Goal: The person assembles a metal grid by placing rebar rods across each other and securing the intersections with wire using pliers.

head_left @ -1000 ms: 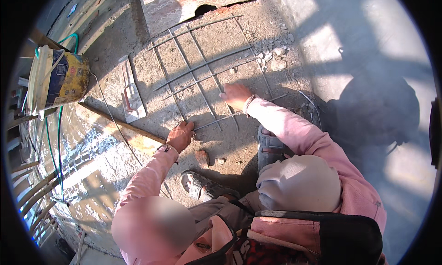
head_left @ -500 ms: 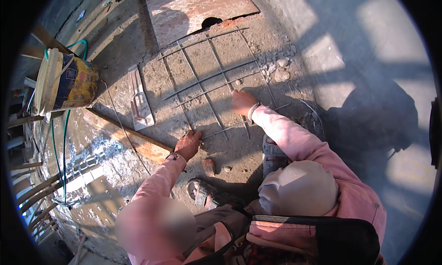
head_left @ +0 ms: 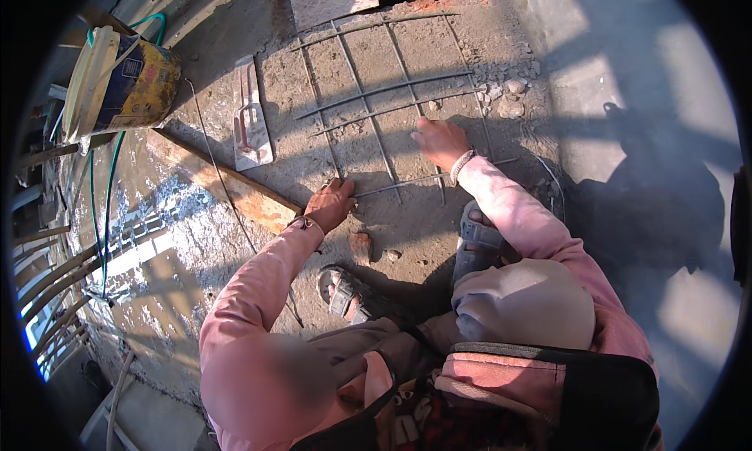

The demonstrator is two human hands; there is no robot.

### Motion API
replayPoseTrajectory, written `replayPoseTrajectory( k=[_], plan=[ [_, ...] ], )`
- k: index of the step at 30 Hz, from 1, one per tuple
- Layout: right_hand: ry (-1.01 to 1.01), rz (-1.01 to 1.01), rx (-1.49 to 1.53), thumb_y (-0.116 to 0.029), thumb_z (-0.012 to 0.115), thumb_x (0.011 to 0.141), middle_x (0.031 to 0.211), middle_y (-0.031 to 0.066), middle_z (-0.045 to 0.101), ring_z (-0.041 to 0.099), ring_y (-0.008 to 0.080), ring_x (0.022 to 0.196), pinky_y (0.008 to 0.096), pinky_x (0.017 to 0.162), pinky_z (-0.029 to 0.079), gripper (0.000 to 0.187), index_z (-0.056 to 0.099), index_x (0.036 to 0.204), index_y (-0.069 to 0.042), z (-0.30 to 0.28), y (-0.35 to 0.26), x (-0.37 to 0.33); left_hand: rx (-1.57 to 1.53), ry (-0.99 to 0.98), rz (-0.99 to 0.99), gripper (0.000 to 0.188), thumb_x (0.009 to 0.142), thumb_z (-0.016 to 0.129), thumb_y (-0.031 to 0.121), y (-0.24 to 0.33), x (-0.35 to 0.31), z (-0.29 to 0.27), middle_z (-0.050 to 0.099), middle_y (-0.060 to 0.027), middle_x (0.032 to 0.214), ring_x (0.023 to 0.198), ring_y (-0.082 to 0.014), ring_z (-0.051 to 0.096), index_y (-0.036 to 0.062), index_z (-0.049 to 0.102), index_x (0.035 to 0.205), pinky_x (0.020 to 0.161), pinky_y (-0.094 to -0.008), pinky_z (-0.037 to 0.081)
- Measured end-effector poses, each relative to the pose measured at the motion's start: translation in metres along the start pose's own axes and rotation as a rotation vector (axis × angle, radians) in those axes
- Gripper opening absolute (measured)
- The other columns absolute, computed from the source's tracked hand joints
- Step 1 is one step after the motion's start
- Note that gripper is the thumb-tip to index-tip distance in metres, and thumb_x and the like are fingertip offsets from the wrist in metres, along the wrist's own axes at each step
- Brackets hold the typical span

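A grid of thin steel rebar lies over rough, dusty ground in front of me. My left hand has its fingers curled at the grid's near left corner, closed on a bar end there. Farther right, my right hand grips one of the lengthwise bars between two crossbars; the palm hides part of that bar. Left of the grid lies a flat plastering float with a handle on top. A reddish broken brick piece rests on the ground near my left hand.
A stained yellow and dark-blue bucket stands at the left, beside a wooden plank and a thin loose rod. Rubble stones lie right of the grid. A patterned slab with a dark hole is at the far side.
The whole view has shifted, so the ground and grid appear higher and farther right. My right hand's fingers look slightly more extended. Both hands stay at about the same places on the grid.
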State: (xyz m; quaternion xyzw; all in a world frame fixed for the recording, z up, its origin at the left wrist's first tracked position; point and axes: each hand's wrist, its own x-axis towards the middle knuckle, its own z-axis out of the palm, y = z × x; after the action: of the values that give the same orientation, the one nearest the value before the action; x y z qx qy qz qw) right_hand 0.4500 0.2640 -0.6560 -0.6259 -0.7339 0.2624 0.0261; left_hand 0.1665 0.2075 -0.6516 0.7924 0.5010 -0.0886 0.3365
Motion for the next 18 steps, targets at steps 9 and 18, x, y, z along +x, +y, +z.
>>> replayPoseTrajectory(
  k=[9,18],
  plan=[
    [-0.088,-0.131,0.071,-0.027,0.056,0.083,0.081,0.0208,0.064,0.062,0.0395,0.079,0.0477,0.071,0.049,0.027,0.060,0.084,0.000,0.045,-0.044,0.015,-0.025,0.145,-0.296,0.036,0.089,0.051,0.039,-0.002,0.026,-0.020,0.063,-0.0232,0.085,0.083,-0.0416,0.061,0.0027,0.054,0.093,0.075,-0.0509,0.046],
    [-0.116,-0.132,0.045,-0.020,0.055,0.080,0.083,0.0223,0.064,0.062,0.0387,0.081,0.0465,0.072,0.049,0.024,0.058,0.086,0.004,0.055,-0.044,0.026,-0.014,0.119,-0.531,0.036,0.086,0.043,0.028,-0.007,0.062,-0.031,0.064,-0.0249,0.097,0.092,-0.0416,0.062,0.0016,0.064,0.098,0.081,-0.0484,0.049]
  ],
)
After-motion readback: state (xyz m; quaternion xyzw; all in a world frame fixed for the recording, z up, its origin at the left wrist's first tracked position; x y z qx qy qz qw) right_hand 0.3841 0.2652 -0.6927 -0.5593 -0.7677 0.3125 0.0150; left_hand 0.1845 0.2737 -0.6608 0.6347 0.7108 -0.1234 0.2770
